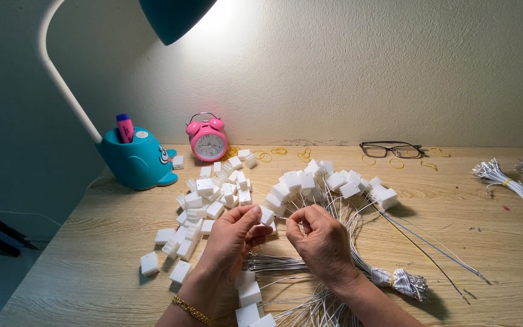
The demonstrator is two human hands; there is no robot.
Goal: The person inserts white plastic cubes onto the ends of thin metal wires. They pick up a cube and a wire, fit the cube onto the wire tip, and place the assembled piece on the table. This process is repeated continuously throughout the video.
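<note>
- Nearest, a few white blocks (249,295) lie on the wooden surface (92,266) by the left wrist.
- The left hand (230,241) pinches a small white block (266,215) between fingertips.
- The right hand (321,239) pinches a thin white wire (295,223), just right of that block.
- Far left: loose white cubes (204,209), a pink alarm clock (207,139).
- Far right: glasses (391,149).

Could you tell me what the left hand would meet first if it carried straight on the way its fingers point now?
The left hand points up and right, already pinching a small white block. Straight beyond that it would probably meet the fan of white blocks on wires, though depth is hard to judge.
</note>
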